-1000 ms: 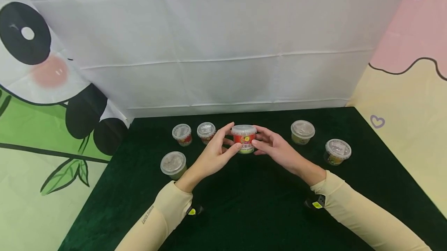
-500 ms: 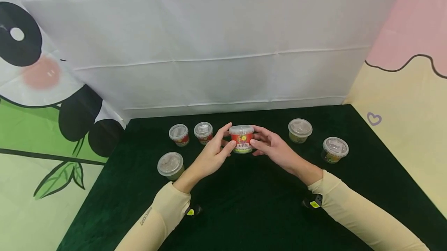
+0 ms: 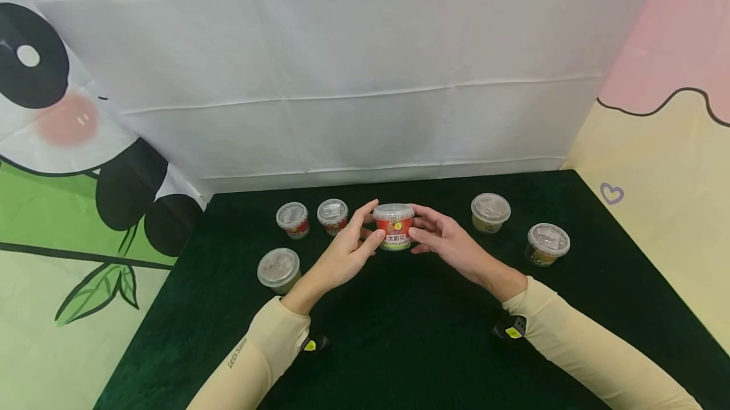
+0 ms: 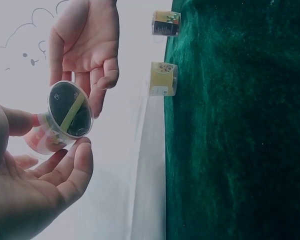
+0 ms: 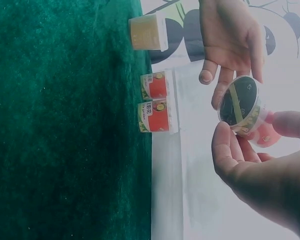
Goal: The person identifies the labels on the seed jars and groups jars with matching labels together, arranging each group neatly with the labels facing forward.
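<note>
Both hands hold one small clear-lidded plastic tub with a red label and green lower edge, raised off the table. My left hand grips its left side, thumb at the front and fingers behind. On the opposite side, my right hand pinches it between thumb and fingers. Seen from below in the left wrist view, the tub's base is dark with a yellow-green strip across it. The right wrist view shows that same base tilted between the hands.
Two red-labelled tubs stand at the back left, with a larger pale tub nearer, beside the left forearm. At the right are a pale tub and a dark-and-yellow one. A white cloth wall rises behind the green-covered table.
Over the first half second the held tub turned slightly, bringing its label lettering into view, and the left thumb slid left. The head view shifted a little. Since then almost nothing has moved.
</note>
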